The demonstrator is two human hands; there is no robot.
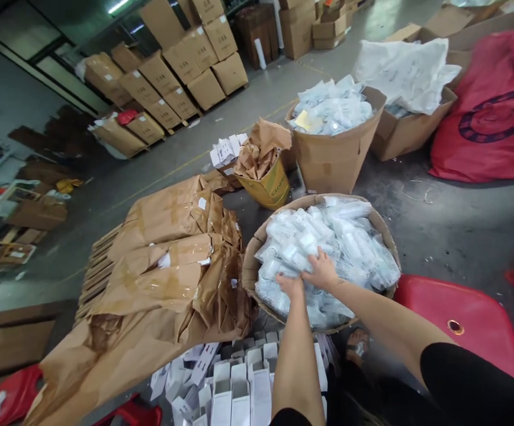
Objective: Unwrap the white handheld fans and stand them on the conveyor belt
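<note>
My left hand and my right hand reach side by side into a big round-sided cardboard box. The box is heaped with clear plastic bags that hold pale, whitish items whose kind I cannot make out. The fingers of both hands are apart and rest on the bags near the middle of the heap. Neither hand has lifted a bag off the pile. Some of my left fingertips are hidden among the bags.
White cartons stand below the box. Brown paper-wrapped bundles lie left; a red stool stands right. Behind are a yellow bin with crumpled paper, another filled carton, a red sack and stacked cartons.
</note>
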